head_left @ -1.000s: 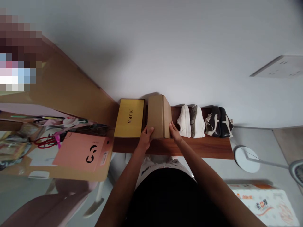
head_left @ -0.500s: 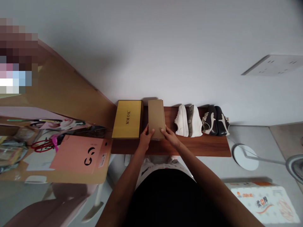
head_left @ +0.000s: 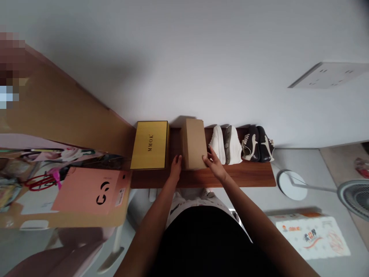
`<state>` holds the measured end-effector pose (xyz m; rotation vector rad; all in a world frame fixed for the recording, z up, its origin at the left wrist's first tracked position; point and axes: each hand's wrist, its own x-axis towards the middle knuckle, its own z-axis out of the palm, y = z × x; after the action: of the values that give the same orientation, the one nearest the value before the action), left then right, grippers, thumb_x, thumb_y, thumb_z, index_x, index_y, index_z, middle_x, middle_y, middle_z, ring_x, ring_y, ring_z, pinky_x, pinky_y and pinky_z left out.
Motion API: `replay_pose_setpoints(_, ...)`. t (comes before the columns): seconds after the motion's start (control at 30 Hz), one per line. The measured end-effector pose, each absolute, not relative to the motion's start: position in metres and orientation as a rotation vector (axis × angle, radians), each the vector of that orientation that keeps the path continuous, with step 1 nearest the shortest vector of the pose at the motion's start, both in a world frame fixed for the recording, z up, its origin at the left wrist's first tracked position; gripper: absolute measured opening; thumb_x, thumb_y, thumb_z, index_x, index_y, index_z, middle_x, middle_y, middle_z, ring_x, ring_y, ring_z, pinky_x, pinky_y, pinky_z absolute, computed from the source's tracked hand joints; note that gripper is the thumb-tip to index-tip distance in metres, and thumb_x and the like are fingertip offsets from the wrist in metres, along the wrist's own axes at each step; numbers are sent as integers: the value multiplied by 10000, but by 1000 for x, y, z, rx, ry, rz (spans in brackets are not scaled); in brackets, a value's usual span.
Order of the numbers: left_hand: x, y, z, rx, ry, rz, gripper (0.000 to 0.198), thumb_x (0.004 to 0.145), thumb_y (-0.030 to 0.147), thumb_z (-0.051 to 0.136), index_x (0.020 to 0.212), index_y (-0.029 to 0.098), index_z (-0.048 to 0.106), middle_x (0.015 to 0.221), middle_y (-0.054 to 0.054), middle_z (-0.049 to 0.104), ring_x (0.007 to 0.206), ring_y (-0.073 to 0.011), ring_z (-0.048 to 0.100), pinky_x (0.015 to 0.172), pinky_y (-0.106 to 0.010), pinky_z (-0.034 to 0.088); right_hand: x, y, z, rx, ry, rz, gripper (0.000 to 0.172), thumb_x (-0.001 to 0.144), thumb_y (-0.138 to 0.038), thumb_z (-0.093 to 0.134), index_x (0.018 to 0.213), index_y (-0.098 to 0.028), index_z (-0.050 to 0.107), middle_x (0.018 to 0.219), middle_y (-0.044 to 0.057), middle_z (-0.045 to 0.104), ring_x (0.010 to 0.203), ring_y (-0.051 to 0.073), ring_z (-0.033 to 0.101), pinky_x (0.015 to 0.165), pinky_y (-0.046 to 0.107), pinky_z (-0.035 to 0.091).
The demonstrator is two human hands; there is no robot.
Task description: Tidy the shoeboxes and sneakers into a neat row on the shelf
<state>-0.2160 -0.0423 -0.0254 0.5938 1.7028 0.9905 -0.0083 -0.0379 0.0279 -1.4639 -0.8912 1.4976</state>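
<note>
A plain brown cardboard box (head_left: 196, 142) stands on the dark wooden bench (head_left: 239, 175), its narrow left face showing. My right hand (head_left: 215, 164) has its thumb on the box's right front edge, with the fingers bent down between box and white shoe. Close by the box's lower left side is my left hand (head_left: 175, 168), fingers apart and holding nothing; whether it touches the box I cannot tell. Just right of the box sits a pair of white sneakers (head_left: 234, 146), then a pair of black and cream sneakers (head_left: 252, 144). A yellow MMOK box (head_left: 150, 144) lies to the left.
A desk (head_left: 115, 221) on the left bears a pink box (head_left: 86, 188) and clutter. Behind the bench rises a white wall (head_left: 184, 69). On the floor to the right are a fan (head_left: 356, 198) with a round base and a white printed pack (head_left: 314, 236).
The cardboard box has shifted right towards the white sneakers, and its left face has come into view. My left hand has come away from the box's top edge.
</note>
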Motion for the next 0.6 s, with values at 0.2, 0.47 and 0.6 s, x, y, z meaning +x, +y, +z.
replay_pose_setpoints(0.2, -206, -42, -40, 323, 1469, 849, 539, 887, 612, 624, 1260, 224, 662, 1394, -145, 644, 1291, -253, 614, 999, -429, 534, 17, -32, 26, -1456, -969, 1409, 886, 756, -542, 771, 1539, -287, 443, 1416, 132, 593, 1171, 258, 655, 1000, 453, 539)
replay_pose_setpoints(0.47, -220, -44, -23, 344, 1520, 1043, 562, 809, 484, 774, 1298, 237, 648, 1288, -114, 712, 1182, -226, 675, 979, -401, 555, 24, -33, 17, -1583, -987, 1402, 775, 767, -607, 742, 1397, -172, 621, 1295, 92, 703, 1255, 292, 618, 1138, 493, 443)
replay_pose_setpoints(0.6, -222, -43, -18, 473, 1663, 1144, 597, 810, 445, 787, 1329, 193, 632, 1263, -111, 725, 1172, -202, 676, 1050, -375, 518, 19, -31, 14, -1589, -945, 1485, 777, 754, -604, 773, 1394, -188, 630, 1290, 89, 713, 1285, 309, 602, 1138, 473, 451)
